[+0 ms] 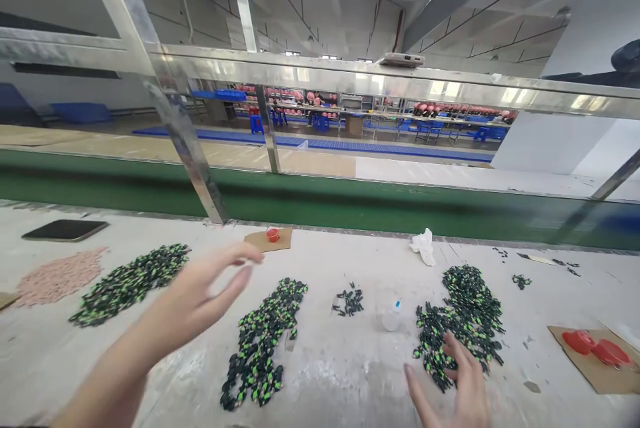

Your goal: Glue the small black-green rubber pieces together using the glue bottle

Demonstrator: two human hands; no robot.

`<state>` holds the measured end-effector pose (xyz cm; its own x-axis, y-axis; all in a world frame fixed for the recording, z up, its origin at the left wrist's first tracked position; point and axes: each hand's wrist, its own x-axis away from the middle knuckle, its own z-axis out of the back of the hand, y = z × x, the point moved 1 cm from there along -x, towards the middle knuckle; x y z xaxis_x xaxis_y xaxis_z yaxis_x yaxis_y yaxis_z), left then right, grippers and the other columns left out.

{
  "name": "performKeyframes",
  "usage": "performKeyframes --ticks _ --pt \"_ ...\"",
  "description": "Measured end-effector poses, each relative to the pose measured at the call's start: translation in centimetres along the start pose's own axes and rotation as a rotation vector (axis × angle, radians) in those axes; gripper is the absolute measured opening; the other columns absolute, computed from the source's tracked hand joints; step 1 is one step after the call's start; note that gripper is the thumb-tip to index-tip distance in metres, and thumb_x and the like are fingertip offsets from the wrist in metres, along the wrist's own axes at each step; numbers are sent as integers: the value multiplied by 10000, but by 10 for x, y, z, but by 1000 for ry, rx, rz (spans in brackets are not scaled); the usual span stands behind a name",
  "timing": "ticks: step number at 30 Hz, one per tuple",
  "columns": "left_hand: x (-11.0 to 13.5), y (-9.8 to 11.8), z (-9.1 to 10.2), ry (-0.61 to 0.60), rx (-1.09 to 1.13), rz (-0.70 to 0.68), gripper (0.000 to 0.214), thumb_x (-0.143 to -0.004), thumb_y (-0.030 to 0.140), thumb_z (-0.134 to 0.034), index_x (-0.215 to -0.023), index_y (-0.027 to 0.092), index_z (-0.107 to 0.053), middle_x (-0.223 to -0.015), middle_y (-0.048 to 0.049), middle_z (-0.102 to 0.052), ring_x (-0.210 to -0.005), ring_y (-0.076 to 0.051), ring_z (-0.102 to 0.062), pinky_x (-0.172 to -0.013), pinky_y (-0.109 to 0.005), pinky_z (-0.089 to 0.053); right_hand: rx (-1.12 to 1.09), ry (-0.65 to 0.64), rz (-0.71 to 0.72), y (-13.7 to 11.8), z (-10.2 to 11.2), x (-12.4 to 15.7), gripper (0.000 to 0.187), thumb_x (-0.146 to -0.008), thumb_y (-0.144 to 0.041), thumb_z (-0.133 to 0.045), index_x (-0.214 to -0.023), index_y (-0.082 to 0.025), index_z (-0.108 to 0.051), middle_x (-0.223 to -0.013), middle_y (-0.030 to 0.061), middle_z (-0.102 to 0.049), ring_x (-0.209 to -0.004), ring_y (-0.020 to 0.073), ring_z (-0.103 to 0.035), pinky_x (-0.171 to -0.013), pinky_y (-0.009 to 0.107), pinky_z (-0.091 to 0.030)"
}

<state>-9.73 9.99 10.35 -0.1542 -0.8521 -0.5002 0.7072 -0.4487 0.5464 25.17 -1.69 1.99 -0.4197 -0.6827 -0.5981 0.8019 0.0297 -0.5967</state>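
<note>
My left hand [210, 291] is held above the table between two piles, thumb and index finger apart, with nothing visible in it. Beyond its wrist lies a long pile of small black-and-green pieces [135, 281]. To its right is a second black-and-green pile [270, 335]. My right hand [457, 385] is at the near edge of the right-hand pile of dark pieces [465, 308], its thumb and fingers spread. Whether its fingertips touch the pieces I cannot tell. Between the hands are a small group of dark pieces [350, 300] and a clear container with a blue tip [393, 315].
Small pink pieces [63, 275] and a dark flat tablet-like object [65, 230] lie at the left. A red cup [273, 235] sits on cardboard at the back; red dishes [600, 348] on cardboard at the right. Crumpled tissue [424, 246] lies near the green belt [325, 201]. A metal post [185, 128] rises behind.
</note>
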Motion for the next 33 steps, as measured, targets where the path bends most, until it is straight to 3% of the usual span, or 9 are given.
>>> performKeyframes --ticks 3,8,12,16,21,27,30,33 --pt "-26 -20 -33 -323 -171 64 239 -796 296 -437 -901 203 -630 -1021 -61 -683 -985 -244 -617 -894 -380 -490 38 -134 -133 13 -28 4 887 -739 -728 -533 -1352 -99 -413 -1233 219 -514 -1105 378 -496 -803 476 -482" --pt "-37 -53 -64 -501 -251 109 273 -789 147 -405 -961 173 -616 -1080 -100 -655 -1083 -251 -576 -971 -391 -430 -59 -282 -174 21 -53 -9 941 -660 -772 -563 -1315 -105 -453 -1144 189 -588 -1048 353 -498 -826 465 -448" --pt "-31 -51 -68 -560 -234 114 263 -817 155 -434 -990 193 -628 -1082 -79 -652 -1076 -234 -573 -956 -353 -434 -71 -372 -165 16 -68 -20 756 -704 -730 -553 -1188 -149 -562 -1102 167 -609 -981 319 -514 -778 414 -455" --pt "-31 -47 -82 -600 -257 76 260 -825 152 -454 -997 182 -646 -1058 -90 -653 -1053 -236 -580 -945 -336 -433 -78 -329 -195 11 -76 -25 670 -737 -724 -482 -1062 -151 -602 -1068 171 -623 -990 329 -518 -805 437 -452" --pt "-36 -51 -102 -646 -327 46 258 -773 100 -509 -940 174 -691 -977 -105 -675 -987 -238 -612 -879 -309 -449 -158 -315 -261 10 -80 -23 561 -708 -683 -521 -951 -180 -578 -1004 154 -643 -902 320 -598 -798 436 -467" --pt "-45 -57 -116 -652 -384 76 137 -699 120 -612 -769 206 -694 -843 -62 -681 -875 -230 -636 -745 -279 -451 -388 -230 -473 -7 -64 -6 529 -729 -676 -559 -983 -212 -569 -993 99 -668 -901 287 -621 -728 350 -468" --pt "-51 -58 -116 -658 -363 96 120 -648 101 -640 -716 197 -662 -807 -43 -672 -821 -213 -633 -686 -256 -433 -545 -227 -482 -14 -49 -3 470 -712 -650 -612 -878 -210 -607 -847 52 -664 -838 252 -600 -715 315 -453" --pt "-53 -49 -108 -640 -328 110 127 -670 84 -613 -728 193 -644 -758 -29 -667 -780 -205 -628 -680 -256 -421 -701 -246 -492 -15 -39 0 443 -655 -611 -696 -775 -189 -632 -607 1 -560 -636 194 -535 -612 292 -418"
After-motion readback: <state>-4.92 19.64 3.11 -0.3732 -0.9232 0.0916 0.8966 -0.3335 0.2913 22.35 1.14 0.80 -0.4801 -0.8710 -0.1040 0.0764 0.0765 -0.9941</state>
